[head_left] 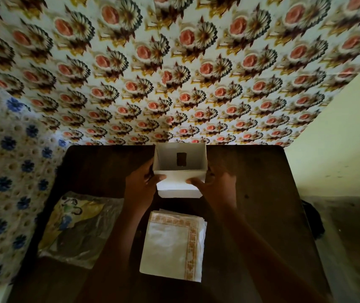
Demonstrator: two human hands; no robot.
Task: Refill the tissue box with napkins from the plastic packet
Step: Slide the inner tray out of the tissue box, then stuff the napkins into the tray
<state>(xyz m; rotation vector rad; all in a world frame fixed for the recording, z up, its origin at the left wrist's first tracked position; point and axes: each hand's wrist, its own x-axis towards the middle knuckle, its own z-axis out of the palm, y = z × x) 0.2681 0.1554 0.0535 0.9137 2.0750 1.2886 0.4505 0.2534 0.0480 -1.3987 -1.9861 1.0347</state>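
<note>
Hands held the box (pixel 180 159) from both sides at the middle of the tabletop's (pixel 251 171) far edge, and the reason looked plain: its open end was turned toward the person, so the inside could be seen and reached. The left hand (pixel 140 184) was closed on the box's left wall, thumb over the near flap (pixel 178 189), and the right hand (pixel 215 182) gripped the right wall the same way, thumb pressing that flap down and out of the mouth. Held so, the flap hung folded toward the near edge, leaving the cavity clear. The box lay on its side, as far as could be judged, its long axis running from near edge to far edge; the dark dispensing slot (pixel 181 159) showed on the inner far wall, so the dispensing face pointed away, toward the patterned cloth behind. Just nearer than the box, at the middle of the near half of the tabletop, lay the stack of napkins (pixel 173 243), flat, its orange border along the right and far sides, lined up with the mouth, probably so it could be slid straight in. The packet (pixel 76 230) lay limp by the left edge, apparently emptied. Nothing was in the box yet, and the loading step seemed next.
</note>
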